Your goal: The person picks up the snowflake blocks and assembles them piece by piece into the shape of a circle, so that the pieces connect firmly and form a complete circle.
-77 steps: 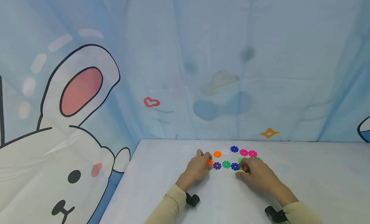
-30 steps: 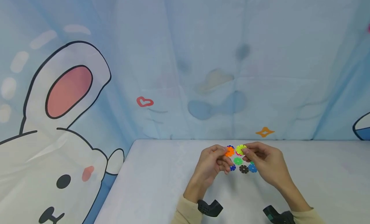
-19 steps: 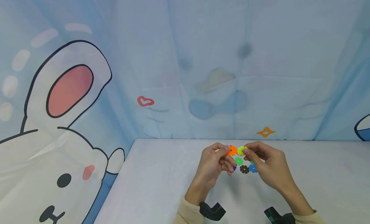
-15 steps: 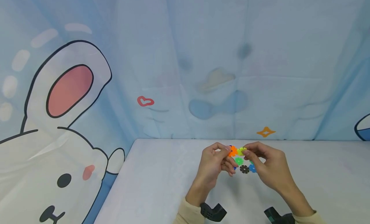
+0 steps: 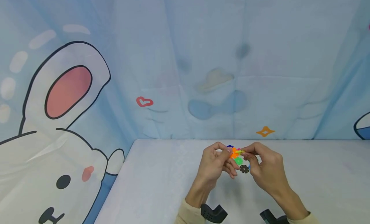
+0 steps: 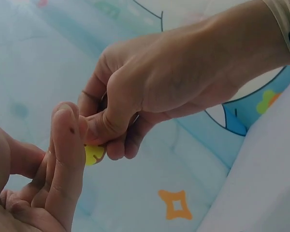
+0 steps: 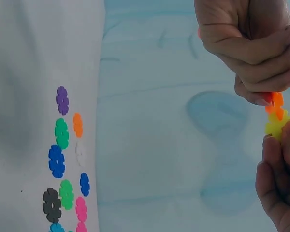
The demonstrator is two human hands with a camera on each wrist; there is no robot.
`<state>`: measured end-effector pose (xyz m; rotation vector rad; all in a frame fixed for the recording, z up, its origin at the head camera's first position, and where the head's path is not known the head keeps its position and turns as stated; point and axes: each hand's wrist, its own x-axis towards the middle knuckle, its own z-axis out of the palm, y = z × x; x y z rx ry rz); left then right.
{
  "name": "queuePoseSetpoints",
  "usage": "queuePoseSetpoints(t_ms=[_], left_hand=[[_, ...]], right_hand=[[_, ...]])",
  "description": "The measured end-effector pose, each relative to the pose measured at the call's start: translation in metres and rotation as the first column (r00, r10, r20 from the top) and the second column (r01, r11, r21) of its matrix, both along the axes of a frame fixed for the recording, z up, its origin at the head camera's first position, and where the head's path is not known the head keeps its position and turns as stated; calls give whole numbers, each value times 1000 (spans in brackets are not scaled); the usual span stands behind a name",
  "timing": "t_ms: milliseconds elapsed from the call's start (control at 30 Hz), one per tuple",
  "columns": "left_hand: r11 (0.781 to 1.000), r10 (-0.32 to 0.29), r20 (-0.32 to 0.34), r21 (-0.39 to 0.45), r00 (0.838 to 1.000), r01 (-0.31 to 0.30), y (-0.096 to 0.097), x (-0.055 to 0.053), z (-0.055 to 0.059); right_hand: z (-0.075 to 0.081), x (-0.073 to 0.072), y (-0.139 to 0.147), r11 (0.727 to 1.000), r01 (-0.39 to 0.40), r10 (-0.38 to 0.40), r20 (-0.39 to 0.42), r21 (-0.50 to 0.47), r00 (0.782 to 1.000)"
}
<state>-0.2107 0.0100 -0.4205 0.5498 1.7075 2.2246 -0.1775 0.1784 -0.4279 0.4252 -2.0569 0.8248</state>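
Note:
My left hand (image 5: 212,163) pinches an orange notched plastic disc (image 5: 233,153) between thumb and fingertips, above the table. Facing it, my right hand (image 5: 267,168) pinches a similar yellow disc (image 7: 279,124), which appears nearly edge-on in the head view. The two discs meet at their rims; whether their notches are interlocked I cannot tell. In the left wrist view the yellow disc (image 6: 93,154) is partly hidden by fingers, and the orange one is out of sight.
Loose discs lie on the white table (image 5: 162,172) beneath the hands, among them a black one (image 5: 244,168) and a light green one (image 5: 238,160). The right wrist view has purple (image 7: 62,100) and dark blue (image 7: 56,161) discs too. A printed curtain (image 5: 185,73) hangs behind.
Both hands have lifted their discs off the table and drawn them together. Over the last half second my right hand turned the yellow disc from face-on to nearly edge-on, against the orange one.

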Motion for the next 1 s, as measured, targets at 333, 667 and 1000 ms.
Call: queuePoseSetpoints(t_ms=[333, 667, 1000], left_hand=[[999, -46, 65, 26, 997, 44, 1, -3, -3], [993, -99, 107, 79, 989, 91, -1, -6, -3], [990, -128, 166, 76, 978, 117, -3, -6, 1]], right_hand=[[-6, -3, -6, 995, 6, -4, 22, -101, 1000], [-7, -2, -9, 971, -45, 72, 106, -236, 992], [-3, -1, 4, 979, -110, 135, 141, -171, 981]])
